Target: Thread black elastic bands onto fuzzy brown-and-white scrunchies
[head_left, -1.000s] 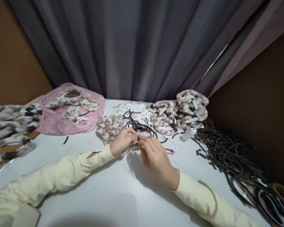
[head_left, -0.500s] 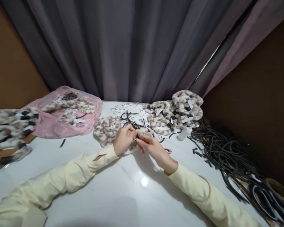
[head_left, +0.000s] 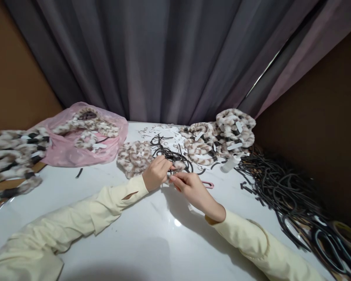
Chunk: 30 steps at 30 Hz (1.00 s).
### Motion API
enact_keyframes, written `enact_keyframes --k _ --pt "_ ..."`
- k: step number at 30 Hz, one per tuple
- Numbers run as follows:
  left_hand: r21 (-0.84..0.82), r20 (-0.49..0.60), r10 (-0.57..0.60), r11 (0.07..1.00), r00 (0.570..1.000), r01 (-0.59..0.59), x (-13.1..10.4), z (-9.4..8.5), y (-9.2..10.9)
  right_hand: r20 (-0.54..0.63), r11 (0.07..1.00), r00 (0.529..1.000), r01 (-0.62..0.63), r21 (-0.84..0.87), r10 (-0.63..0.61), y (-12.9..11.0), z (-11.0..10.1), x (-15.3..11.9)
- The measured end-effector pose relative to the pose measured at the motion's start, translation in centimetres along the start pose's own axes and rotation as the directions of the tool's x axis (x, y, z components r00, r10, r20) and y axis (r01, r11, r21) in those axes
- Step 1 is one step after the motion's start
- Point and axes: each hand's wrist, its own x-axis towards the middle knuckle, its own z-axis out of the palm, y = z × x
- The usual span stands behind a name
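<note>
My left hand (head_left: 158,172) is closed, its fingers pinching a spotted furry strip (head_left: 179,166), whose pale end sticks out past the fingertips. Close beside it, my right hand (head_left: 191,191) holds thumb and forefinger pressed together at the near side of the strip. What lies between those fingertips is too small to make out. Just left of my left hand is a heap of brown-and-white spotted furry strips (head_left: 134,156). Behind the hands lie thin black cords (head_left: 163,150) in a loose tangle.
A pink plastic bag (head_left: 67,150) with furry pieces stands at the left, near more furry strips (head_left: 11,156). Tagged furry loops (head_left: 235,125) are piled at the back right. A white bottle (head_left: 230,164), pink-handled tool (head_left: 207,184) and large black cord heap (head_left: 275,183) lie rightward.
My left hand has turned so its back faces up more, and the furry strip shows less. My right hand has drawn slightly lower, its fingers still pinched. The view has shifted slightly.
</note>
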Motion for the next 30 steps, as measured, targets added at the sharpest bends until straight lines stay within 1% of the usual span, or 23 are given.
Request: enact_keyframes --k 2,4,7,9,10,13,15,17,19,22,23,25,28,30 --pt "-0.025 0.016 -0.005 1.0 1.0 0.006 -0.1 0.0 -0.1 0.004 0.997 0.999 0.036 -0.069 -0.036 0.1 -0.1 0.0" --pt "-0.084 0.048 -0.025 0.996 0.999 0.029 -0.2 -0.1 -0.2 0.01 0.979 0.995 0.101 -0.175 -0.1 0.2 -0.4 0.0" --pt "-0.203 0.098 -0.072 0.975 0.993 0.091 -0.2 -0.4 0.0 0.04 0.902 0.966 0.252 -0.351 -0.254 0.2 -1.1 -0.2" --pt "-0.268 0.129 -0.123 0.951 0.984 0.154 0.0 -0.7 0.3 0.05 0.814 0.94 0.319 -0.485 -0.339 0.1 -1.6 -0.4" --pt "-0.293 0.142 -0.155 0.937 0.978 0.191 0.2 -0.8 0.5 0.047 0.758 0.929 0.329 -0.564 -0.368 0.0 -1.9 -0.6" --pt "-0.353 0.161 -0.231 0.895 0.96 0.274 0.8 -1.2 1.2 0.037 0.549 0.897 0.301 -0.78 -0.44 -0.5 -2.8 -1.0" --pt "-0.381 0.154 -0.239 0.881 0.959 0.281 1.1 -1.5 1.5 0.058 0.436 0.874 0.297 -0.849 -0.482 -0.9 -3.4 -1.1" --pt "-0.394 0.144 -0.224 0.88 0.964 0.264 1.4 -1.7 1.8 0.091 0.382 0.863 0.312 -0.87 -0.497 -1.0 -3.9 -1.0" --pt "-0.405 0.144 -0.2 0.882 0.969 0.242 1.5 -2.0 2.1 0.124 0.397 0.868 0.342 -0.852 -0.481 -0.9 -4.5 -0.8" --pt "-0.437 0.152 -0.167 0.872 0.974 0.218 1.8 -2.6 2.6 0.166 0.51 0.871 0.415 -0.754 -0.463 -0.1 -5.3 0.0" --pt "-0.451 0.154 -0.161 0.867 0.975 0.214 1.9 -2.8 2.7 0.182 0.544 0.864 0.446 -0.711 -0.47 0.2 -5.5 0.2" --pt "-0.475 0.154 -0.144 0.857 0.977 0.202 2.0 -3.0 2.8 0.217 0.579 0.838 0.51 -0.636 -0.5 0.7 -5.9 0.7" --pt "-0.493 0.129 -0.112 0.855 0.985 0.161 2.0 -3.2 2.8 0.283 0.593 0.792 0.597 -0.54 -0.54 1.0 -6.3 1.0" --pt "-0.494 0.084 -0.064 0.864 0.994 0.097 2.0 -3.2 2.7 0.317 0.602 0.772 0.631 -0.489 -0.551 0.8 -6.6 0.9"
